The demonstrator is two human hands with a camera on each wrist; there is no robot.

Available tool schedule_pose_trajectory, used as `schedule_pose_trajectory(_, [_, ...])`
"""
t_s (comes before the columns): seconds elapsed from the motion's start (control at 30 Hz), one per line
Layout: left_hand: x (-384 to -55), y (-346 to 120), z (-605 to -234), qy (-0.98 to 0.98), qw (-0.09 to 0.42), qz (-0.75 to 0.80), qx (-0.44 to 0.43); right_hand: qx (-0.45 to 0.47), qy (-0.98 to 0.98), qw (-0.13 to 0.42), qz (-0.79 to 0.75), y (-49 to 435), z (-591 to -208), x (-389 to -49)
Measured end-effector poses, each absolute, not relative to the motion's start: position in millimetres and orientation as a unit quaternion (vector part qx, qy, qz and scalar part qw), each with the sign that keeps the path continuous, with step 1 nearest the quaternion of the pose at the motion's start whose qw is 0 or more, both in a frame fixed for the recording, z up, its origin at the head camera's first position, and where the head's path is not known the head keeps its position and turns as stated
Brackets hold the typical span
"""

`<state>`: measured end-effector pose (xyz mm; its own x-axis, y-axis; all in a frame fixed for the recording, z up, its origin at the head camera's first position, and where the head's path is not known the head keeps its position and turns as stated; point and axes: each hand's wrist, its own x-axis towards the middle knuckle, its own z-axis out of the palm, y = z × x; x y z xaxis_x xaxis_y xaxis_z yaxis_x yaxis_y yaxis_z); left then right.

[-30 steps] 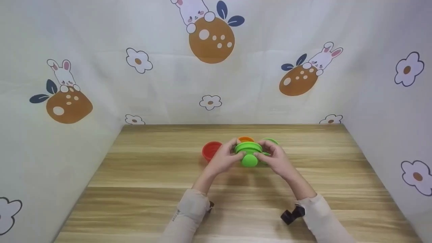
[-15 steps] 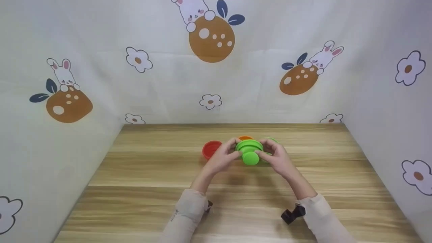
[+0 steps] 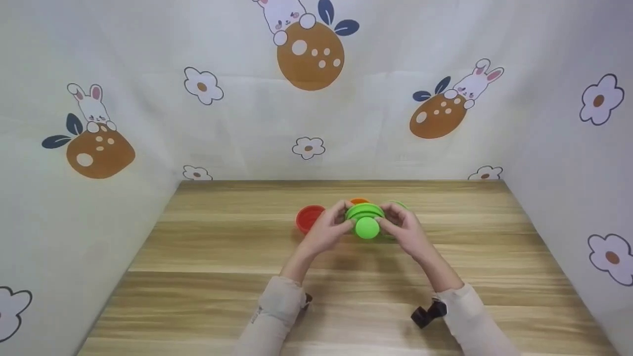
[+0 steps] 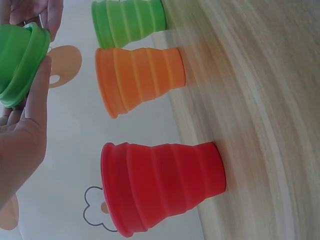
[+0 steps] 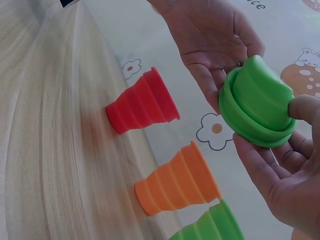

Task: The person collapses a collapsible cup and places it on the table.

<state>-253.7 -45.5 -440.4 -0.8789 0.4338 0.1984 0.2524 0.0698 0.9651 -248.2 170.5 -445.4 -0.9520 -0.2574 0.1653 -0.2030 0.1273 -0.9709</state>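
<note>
Both hands hold a bright green collapsible cup [image 3: 367, 228] up over the table, its round base facing the head camera. The wide ring at its rim is folded down round the narrower part, as the right wrist view shows. My left hand [image 3: 326, 228] grips the cup's left side, and my right hand [image 3: 405, 228] grips the other, thumb on the wall and fingers under the rim [image 5: 257, 132]. Behind them stand three more ridged cups, upright and drawn out tall: red [image 4: 162, 185], orange [image 4: 140, 77] and lighter green [image 4: 127, 22].
The wood-grain table [image 3: 222, 291] carries the three standing cups in a row near its back. Pale cloth [image 3: 247, 128] printed with rabbits and flowers encloses the back and sides. A black wrist device [image 3: 428, 314] sticks out at the right sleeve.
The held cup's round base has come up closer to its rim and shows rounder. The hands keep their grip nearly in place. The standing cups have not moved.
</note>
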Motion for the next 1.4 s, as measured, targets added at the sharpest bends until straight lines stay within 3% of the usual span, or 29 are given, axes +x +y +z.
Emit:
schedule_pose_trajectory(0.53, [-253.9, -46.9, -441.0, 0.73, 0.055, 0.639, 0.234, -0.159, 0.726, 0.061, -0.667, 175.7, -445.9, -245.1])
schedule_pose_trajectory(0.9, [-253.4, -45.7, -443.1, 0.748, 0.036, 0.621, 0.234, -0.153, 0.74, 0.009, -0.654, 169.2, -448.3, -245.4])
schedule_pose_trajectory(1.4, [-253.0, -49.4, -432.3, 0.701, 0.086, 0.67, 0.229, -0.122, 0.748, -0.037, -0.651, 160.9, -436.0, -248.7])
